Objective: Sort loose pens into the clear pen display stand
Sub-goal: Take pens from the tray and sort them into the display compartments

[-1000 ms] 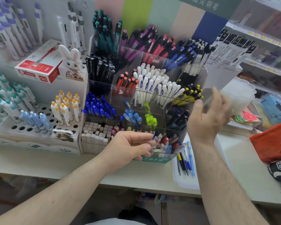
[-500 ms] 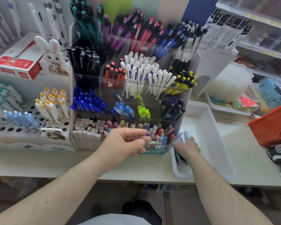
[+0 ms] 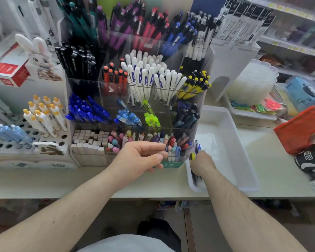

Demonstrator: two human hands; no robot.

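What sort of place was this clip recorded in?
Most likely a stationery shop counter. A clear tiered pen display stand holds many pens grouped by colour, a white perforated holder beside it shows more pens, and shelves with yellow price tags run behind.

pale counter (image 3: 116, 184), stocked shelves (image 3: 296, 31) behind

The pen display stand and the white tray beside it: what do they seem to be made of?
The pen display stand looks like clear glossy acrylic: pens show through its walls. The white tray seems to be smooth moulded plastic, with rounded corners and a soft sheen.
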